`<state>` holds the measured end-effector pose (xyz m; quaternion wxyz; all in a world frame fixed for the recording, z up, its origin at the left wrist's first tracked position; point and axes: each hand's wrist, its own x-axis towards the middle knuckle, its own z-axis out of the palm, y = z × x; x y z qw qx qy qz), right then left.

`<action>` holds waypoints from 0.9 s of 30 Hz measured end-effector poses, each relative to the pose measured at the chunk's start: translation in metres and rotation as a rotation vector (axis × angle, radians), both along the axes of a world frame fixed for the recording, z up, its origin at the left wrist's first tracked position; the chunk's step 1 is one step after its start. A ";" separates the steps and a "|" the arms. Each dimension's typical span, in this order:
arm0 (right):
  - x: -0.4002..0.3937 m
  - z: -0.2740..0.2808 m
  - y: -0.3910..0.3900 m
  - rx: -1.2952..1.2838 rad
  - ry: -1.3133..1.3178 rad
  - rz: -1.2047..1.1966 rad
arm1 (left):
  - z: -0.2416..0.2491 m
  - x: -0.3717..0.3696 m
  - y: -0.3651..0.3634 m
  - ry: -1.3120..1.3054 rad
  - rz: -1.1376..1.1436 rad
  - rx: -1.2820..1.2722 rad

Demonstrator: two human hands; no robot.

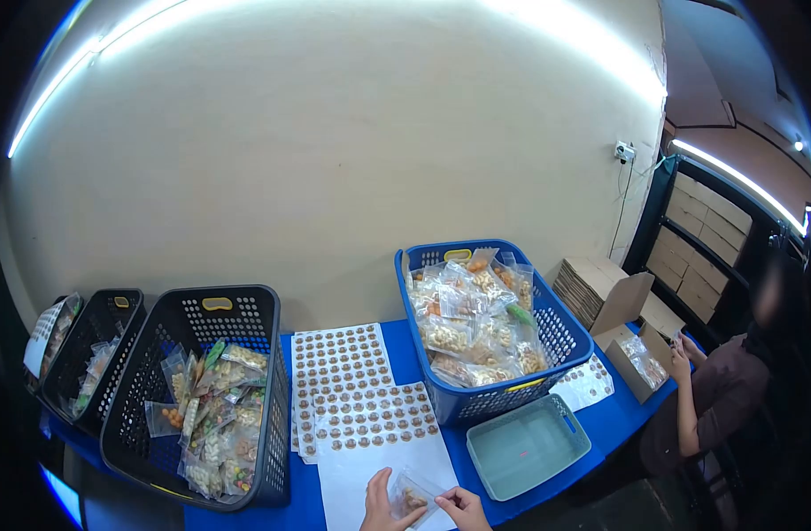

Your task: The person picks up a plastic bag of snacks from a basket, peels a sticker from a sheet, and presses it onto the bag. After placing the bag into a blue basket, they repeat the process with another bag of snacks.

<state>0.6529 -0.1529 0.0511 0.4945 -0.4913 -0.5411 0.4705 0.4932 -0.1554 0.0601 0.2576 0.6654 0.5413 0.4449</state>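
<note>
A small clear plastic snack bag (412, 498) with brownish pieces inside is held low over the table's front edge. My left hand (382, 504) grips its left side, fingers bent around it. At the bag's right edge, my right hand (466, 510) pinches the plastic between thumb and fingers. Just beyond both hands lie sheets of round stickers (374, 416), with rows of small brown labels; the near part of the front sheet is bare white. The lower parts of both hands are cut off by the frame's bottom.
A blue basket (476, 407) heaped with snack bags stands behind a shallow grey-green tray (529, 478). Left are a black basket (277, 425) of bags and more dark baskets (113, 354). At right, a person (715, 398) works by an open carton (640, 385); flattened cardboard (583, 288) is stacked behind.
</note>
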 end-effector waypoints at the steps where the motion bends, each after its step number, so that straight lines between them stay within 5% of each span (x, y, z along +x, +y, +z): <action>1: -0.004 -0.001 0.000 0.001 0.009 -0.007 | -0.004 0.000 0.000 0.090 -0.025 0.012; 2: -0.006 0.001 -0.002 0.018 0.074 0.010 | -0.006 -0.001 -0.001 0.226 -0.051 0.118; 9: -0.014 0.002 -0.008 -0.134 0.328 0.023 | -0.060 0.015 0.000 -0.016 -0.008 0.138; 12: -0.005 0.011 -0.001 -0.308 0.483 -0.051 | -0.041 0.014 -0.001 0.526 0.079 0.342; 15: 0.003 0.022 0.008 -0.241 0.498 -0.038 | -0.048 0.012 0.007 0.477 0.064 0.248; 18: 0.000 0.006 0.014 -0.211 0.455 0.139 | -0.006 0.016 0.007 0.368 0.250 0.366; 21: -0.006 -0.009 0.016 -0.210 0.211 0.205 | -0.030 -0.010 0.000 -0.501 -0.032 -0.424; 22: -0.011 -0.007 0.011 -0.253 0.100 0.156 | -0.031 -0.005 -0.002 -0.728 -0.055 -0.360; 23: -0.015 -0.004 0.007 -0.291 -0.012 0.106 | -0.030 -0.009 -0.004 -0.648 -0.087 -0.379; 27: -0.012 0.012 0.000 -0.499 0.377 0.440 | -0.029 -0.022 -0.006 -0.488 -0.194 -0.467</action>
